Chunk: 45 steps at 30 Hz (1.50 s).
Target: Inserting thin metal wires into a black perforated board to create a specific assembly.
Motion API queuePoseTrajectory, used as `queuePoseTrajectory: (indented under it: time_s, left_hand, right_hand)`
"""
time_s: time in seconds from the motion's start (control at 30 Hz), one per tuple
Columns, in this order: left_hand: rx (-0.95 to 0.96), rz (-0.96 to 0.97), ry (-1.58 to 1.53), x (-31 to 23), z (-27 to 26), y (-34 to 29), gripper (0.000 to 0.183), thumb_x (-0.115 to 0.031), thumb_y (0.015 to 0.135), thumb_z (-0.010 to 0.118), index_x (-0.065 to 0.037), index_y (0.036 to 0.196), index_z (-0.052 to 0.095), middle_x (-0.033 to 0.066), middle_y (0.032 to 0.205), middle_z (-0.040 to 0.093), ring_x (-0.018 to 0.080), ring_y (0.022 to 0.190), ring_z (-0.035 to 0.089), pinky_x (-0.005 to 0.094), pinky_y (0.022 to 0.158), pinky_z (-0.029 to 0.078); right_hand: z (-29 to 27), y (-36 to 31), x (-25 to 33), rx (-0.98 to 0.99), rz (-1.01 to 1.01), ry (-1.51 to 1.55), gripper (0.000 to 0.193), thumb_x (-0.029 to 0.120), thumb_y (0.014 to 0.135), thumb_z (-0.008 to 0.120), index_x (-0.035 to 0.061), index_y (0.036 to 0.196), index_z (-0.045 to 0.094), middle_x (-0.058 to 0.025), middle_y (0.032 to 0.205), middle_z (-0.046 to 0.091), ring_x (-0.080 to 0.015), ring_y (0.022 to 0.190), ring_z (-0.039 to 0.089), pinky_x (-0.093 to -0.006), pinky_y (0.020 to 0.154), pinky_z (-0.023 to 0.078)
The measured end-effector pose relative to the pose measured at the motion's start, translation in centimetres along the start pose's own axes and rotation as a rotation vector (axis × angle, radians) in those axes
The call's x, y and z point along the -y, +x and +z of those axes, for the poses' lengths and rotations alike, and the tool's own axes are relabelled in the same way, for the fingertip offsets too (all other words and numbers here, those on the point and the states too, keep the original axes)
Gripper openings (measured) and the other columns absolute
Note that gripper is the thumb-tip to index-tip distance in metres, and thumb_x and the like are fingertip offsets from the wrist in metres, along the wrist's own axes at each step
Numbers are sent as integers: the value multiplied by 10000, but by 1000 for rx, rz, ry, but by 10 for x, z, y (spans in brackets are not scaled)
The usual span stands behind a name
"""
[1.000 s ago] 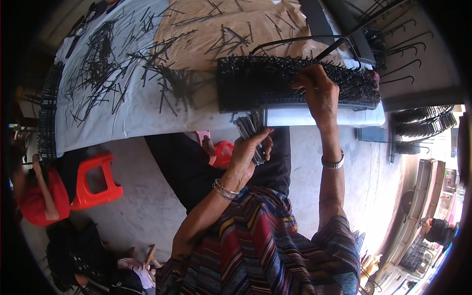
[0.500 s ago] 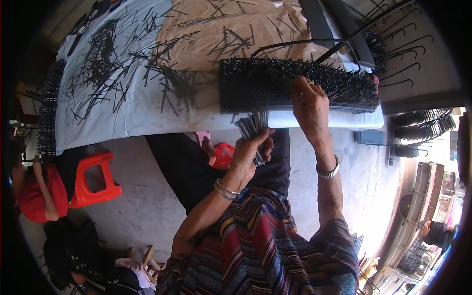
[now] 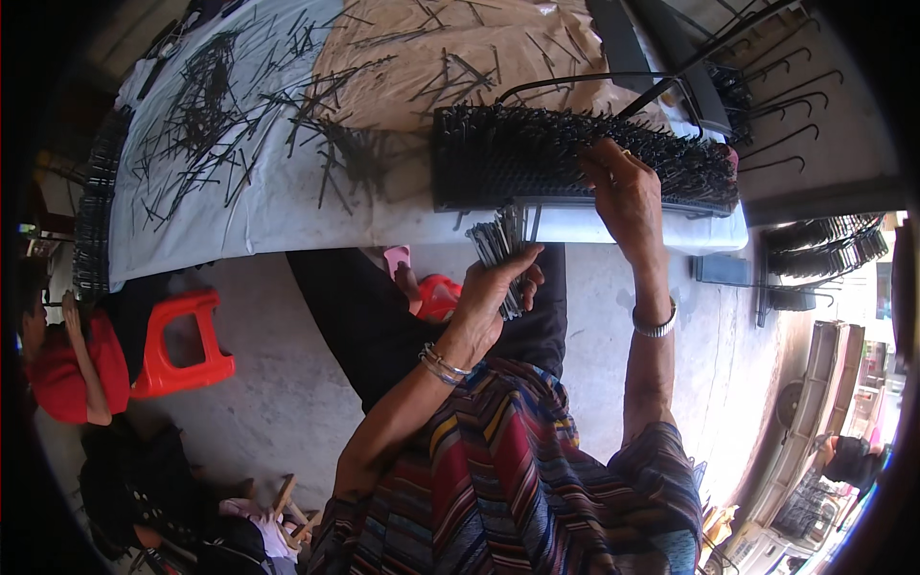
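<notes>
My left hand (image 3: 494, 292) is wrapped round a bundle of thin grey-black sticks (image 3: 498, 238), their ends fanning out above the thumb. On the table's near edge stands a long black perforated rack (image 3: 479, 182), packed with dark upright sticks (image 3: 537, 134). At the rack's right half, my right hand (image 3: 628, 192) has its fingertips pinched among those sticks; what they grip, if anything, is too small to make out. Many loose dark sticks (image 3: 206, 115) lie scattered over the white and brown table cover (image 3: 374, 211).
A black metal frame (image 3: 585, 79) rises behind the rack. Hooked rods (image 3: 786, 105) hang at the right. At the left sits a person in red (image 3: 81, 369) by a red plastic stool (image 3: 187, 345); another row of dark sticks (image 3: 93, 211) lines the table's left edge.
My right hand has shifted right and slightly up along the rack, fingers still pinched. My left hand, with its bundle, has moved a little right.
</notes>
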<state>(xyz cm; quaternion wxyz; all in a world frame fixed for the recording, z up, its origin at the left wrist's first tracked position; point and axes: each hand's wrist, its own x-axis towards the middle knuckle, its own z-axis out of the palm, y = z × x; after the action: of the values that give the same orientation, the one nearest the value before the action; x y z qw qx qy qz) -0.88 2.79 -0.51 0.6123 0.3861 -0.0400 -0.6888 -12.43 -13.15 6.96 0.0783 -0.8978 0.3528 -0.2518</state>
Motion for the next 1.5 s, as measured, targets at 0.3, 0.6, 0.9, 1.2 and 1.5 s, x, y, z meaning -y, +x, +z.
queuePoseTrajectory:
  time_s: [0.3, 0.6, 0.9, 1.2, 1.5]
  left_hand:
    - [-38, -11, 3, 4, -3, 5, 241, -224, 900, 655, -21, 1029, 665, 58, 754, 622, 116, 593, 541, 260, 522, 450]
    - [-70, 47, -15, 6, -6, 5, 251, -237, 868, 690, -11, 979, 675, 87, 789, 689, 133, 574, 590, 253, 475, 439]
    - [-8, 16, 5, 4, 2, 1, 258, -245, 863, 692, -27, 999, 670, 97, 857, 707, 154, 634, 629, 264, 503, 438]
    - [-90, 1, -106, 8, 2, 4, 276, -258, 862, 698, -43, 1029, 653, 127, 920, 709, 221, 814, 699, 307, 557, 512]
    - [-81, -46, -67, 11, -2, 7, 223, -233, 848, 716, -38, 950, 685, 68, 720, 647, 134, 532, 548, 287, 511, 473]
  right_hand:
    - [23, 1, 2, -86, 142, -76, 92, 107, 854, 627, 81, 931, 670, -92, 831, 617, -256, 741, 631, -352, 651, 491]
    - [39, -19, 13, -216, -30, -275, 178, 119, 851, 642, 103, 1017, 702, -79, 819, 591, -259, 718, 598, -356, 648, 481]
    - [21, -45, 25, 249, 408, 818, 66, 26, 897, 579, -26, 938, 589, -59, 799, 635, -96, 676, 584, -234, 607, 476]
    - [0, -48, 29, -133, 423, 622, 68, -52, 888, 557, -6, 934, 539, -95, 817, 666, -120, 642, 615, -245, 571, 491]
    - [23, -30, 7, -350, 259, 228, 102, -30, 862, 597, 21, 943, 561, -125, 778, 619, -212, 644, 611, -324, 583, 485]
